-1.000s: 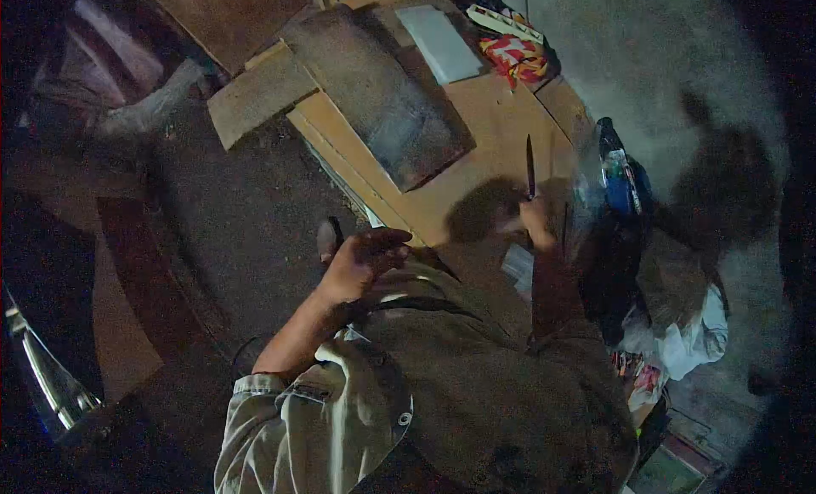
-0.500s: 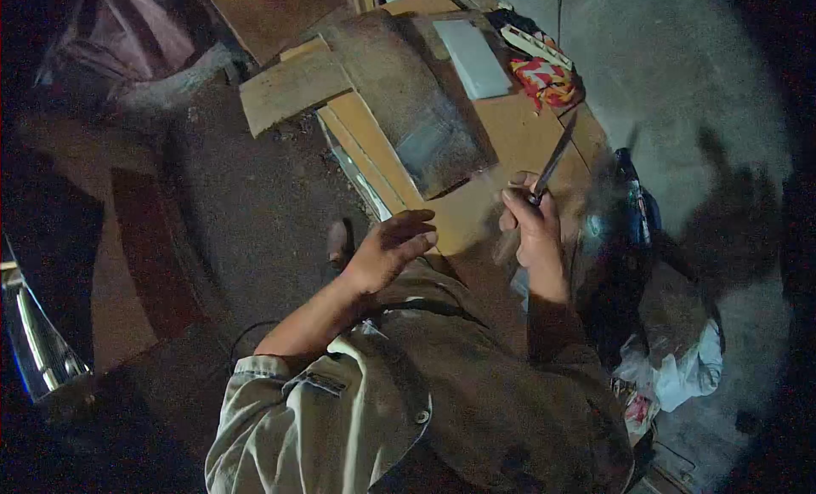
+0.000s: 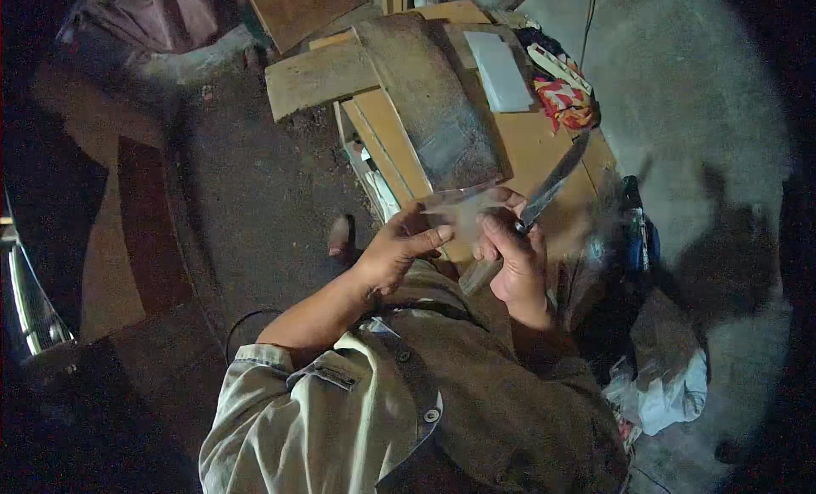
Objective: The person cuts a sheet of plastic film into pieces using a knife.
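Observation:
A knife (image 3: 557, 179) is gripped in my right hand (image 3: 514, 260), its long blade pointing up and to the right. The handle (image 3: 480, 275) shows below the fist. Between my hands spans a small, thin piece of clear plastic (image 3: 463, 209), blurred in part. My left hand (image 3: 399, 252) pinches its left side, with the thumb toward the right. The fingers of my right hand touch the plastic's right side while keeping the knife. Just beyond lies a dark, dusty board (image 3: 438, 103) with a clear plastic piece (image 3: 444, 148) on its near end.
Cardboard (image 3: 565, 213) lies under the board. A white flat block (image 3: 497, 73), a red and yellow cloth (image 3: 563, 105) and a pale strip (image 3: 557, 67) sit at the far right. A dark blue bottle (image 3: 633, 209) and plastic bags (image 3: 671, 396) are on the floor at right.
My hands have come closer together, the right one moving left with the knife. The clear plastic now shows stretched between them. The view has shifted slightly.

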### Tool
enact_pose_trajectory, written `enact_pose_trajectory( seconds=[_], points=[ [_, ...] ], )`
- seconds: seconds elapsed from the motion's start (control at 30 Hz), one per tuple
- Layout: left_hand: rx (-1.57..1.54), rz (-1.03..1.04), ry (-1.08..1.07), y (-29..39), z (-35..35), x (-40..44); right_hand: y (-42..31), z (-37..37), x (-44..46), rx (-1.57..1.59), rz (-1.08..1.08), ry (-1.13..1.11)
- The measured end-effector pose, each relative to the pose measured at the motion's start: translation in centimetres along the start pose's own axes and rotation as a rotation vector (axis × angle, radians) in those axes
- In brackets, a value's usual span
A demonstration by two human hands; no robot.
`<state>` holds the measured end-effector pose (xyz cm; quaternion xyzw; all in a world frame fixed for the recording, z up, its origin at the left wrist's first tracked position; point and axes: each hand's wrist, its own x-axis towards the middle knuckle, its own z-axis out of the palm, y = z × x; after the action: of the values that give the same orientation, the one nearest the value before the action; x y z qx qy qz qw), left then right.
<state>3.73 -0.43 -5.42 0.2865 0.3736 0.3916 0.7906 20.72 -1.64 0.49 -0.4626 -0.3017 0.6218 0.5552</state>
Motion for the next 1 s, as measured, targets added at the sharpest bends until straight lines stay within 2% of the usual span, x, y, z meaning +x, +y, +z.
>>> enact_pose_trajectory(
  seconds=[0.07,0.27,0.3,0.4,0.43,0.57,0.63,0.73,1.0],
  points=[
    [-0.048,-0.016,-0.118,0.0,-0.5,0.1,0.1,0.2,-0.1,-0.028,-0.047,0.02],
    [-0.01,0.081,-0.007,2.1,-0.5,-0.8,0.3,-0.4,-0.2,-0.114,-0.112,0.083],
    [-0.035,0.185,-0.033,2.2,-0.6,-0.7,0.2,-0.5,-0.1,-0.13,-0.103,0.065],
    [0.021,0.127,0.048,3.1,-0.7,-1.2,0.0,-1.4,-0.1,-0.242,-0.107,0.011],
    [0.017,0.183,0.015,3.4,-0.7,-1.5,0.3,-1.7,-0.1,-0.252,-0.134,0.022],
    [0.065,0.165,0.059,3.8,-0.9,-1.9,-0.4,-1.1,-0.1,-0.267,-0.094,0.054],
    [0.099,0.129,0.123,4.0,-0.9,-2.2,-0.7,-1.1,-0.1,-0.331,-0.139,-0.015],
    [0.005,0.204,0.083,3.8,-0.6,-2.2,-0.7,-1.3,0.0,-0.314,-0.135,-0.022],
    [0.028,0.198,0.089,3.9,-1.0,-2.3,-0.5,-1.6,0.4,-0.315,-0.137,-0.018]
  ],
)
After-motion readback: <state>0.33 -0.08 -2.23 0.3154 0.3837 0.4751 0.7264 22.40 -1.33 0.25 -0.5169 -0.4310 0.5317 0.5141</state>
